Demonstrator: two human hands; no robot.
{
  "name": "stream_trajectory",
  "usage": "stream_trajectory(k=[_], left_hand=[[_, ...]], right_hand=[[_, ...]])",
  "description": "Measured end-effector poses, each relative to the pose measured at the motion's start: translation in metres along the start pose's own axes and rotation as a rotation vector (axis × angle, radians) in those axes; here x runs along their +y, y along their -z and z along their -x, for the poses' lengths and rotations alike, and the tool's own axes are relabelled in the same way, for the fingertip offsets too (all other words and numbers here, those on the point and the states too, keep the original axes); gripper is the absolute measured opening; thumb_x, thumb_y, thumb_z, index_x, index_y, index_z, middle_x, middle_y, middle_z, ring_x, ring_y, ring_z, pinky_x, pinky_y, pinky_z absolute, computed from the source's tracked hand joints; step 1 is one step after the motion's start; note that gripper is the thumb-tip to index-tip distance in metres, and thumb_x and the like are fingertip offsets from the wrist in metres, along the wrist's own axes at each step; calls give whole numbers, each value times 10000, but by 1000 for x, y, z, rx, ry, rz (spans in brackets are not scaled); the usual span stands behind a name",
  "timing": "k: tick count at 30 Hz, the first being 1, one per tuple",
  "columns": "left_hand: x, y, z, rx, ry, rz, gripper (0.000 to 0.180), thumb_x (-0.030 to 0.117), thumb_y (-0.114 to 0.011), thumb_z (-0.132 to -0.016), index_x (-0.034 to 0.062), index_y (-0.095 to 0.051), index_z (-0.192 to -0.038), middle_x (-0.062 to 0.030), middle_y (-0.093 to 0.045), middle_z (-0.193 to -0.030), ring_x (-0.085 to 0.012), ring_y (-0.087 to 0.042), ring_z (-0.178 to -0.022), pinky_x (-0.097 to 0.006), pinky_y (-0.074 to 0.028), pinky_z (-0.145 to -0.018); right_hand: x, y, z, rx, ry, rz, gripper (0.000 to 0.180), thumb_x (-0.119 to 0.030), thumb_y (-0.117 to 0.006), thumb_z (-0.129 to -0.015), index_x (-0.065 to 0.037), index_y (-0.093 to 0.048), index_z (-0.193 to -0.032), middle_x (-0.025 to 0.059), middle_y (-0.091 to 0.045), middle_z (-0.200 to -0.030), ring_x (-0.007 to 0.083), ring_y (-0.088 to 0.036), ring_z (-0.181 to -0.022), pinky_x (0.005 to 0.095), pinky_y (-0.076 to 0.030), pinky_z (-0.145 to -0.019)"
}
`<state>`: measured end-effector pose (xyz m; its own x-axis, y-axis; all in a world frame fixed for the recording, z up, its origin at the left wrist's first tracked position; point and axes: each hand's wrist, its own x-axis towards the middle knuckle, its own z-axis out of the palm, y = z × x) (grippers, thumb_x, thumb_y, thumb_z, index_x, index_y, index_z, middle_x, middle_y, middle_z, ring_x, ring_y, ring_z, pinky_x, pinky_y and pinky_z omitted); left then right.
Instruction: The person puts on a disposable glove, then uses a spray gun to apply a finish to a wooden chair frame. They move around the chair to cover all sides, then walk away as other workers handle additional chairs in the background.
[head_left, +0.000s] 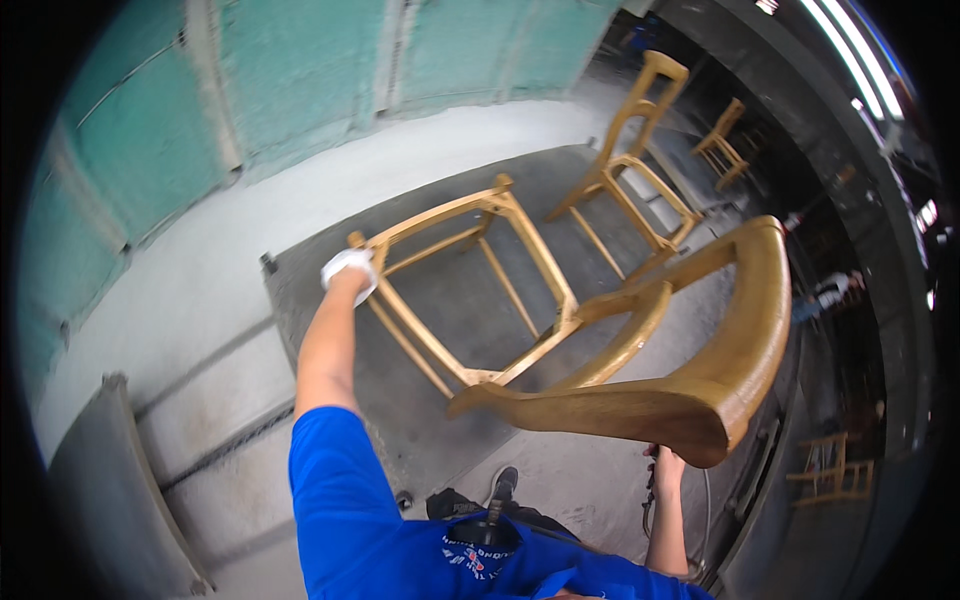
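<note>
Teal wall panels (290, 75) fill the upper left of the frame above a pale ledge (430, 150), and two bright light tubes (858, 50) run across the upper right. Two wooden chairs stand on a dark grey platform (420, 440): the near chair (640, 408), spanning the centre and right of the frame, and a second chair (632, 212), just behind it at upper right. One more, a small far chair (722, 150), shows beyond them, and some wooden frames (835, 480), too jumbled for me to count, sit at lower right. Another person (832, 292) in a light top appears near the right edge.

Two hands are at work, one grip each. The left hand (350, 272), covered in white, is closed on a corner of the near chair's open seat frame, left of centre, though its fingers are blurred. The right hand (667, 468) sits at lower right, just below the near chair's big curved backrest; its fingers curl around a dark tool (651, 466), partly hidden, with a thin hose (708, 515) beside the forearm.
</note>
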<state>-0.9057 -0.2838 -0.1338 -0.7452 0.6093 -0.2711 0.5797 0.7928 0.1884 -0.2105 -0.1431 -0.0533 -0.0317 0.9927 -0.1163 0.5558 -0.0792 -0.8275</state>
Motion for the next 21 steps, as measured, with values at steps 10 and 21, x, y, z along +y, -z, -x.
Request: stream_trajectory(k=[10,21], left_hand=[[-81,-43,97,-13,303,-103,467,274,-557,-949,211,-534,-1411,-116,-629,-1360,-310,-613,-1241,-439,-522,-992],[-137,-193,289,292,652,1461,162,207,-558,-901,80,-615,-817,-89,-579,-719,-254,-585,-647,-432,-477,-583]], right_hand=[[-54,-32,-33,-158,19,-222,337,-441,-543,-1029,-114,-606,-981,-4,-630,-786,105,-645,-676,255,-423,-486],[-50,4,-129,-376,-78,-469,399,-523,-514,-1025,-135,-600,-1068,-6,-636,-808,125,-650,-719,265,-419,-535]])
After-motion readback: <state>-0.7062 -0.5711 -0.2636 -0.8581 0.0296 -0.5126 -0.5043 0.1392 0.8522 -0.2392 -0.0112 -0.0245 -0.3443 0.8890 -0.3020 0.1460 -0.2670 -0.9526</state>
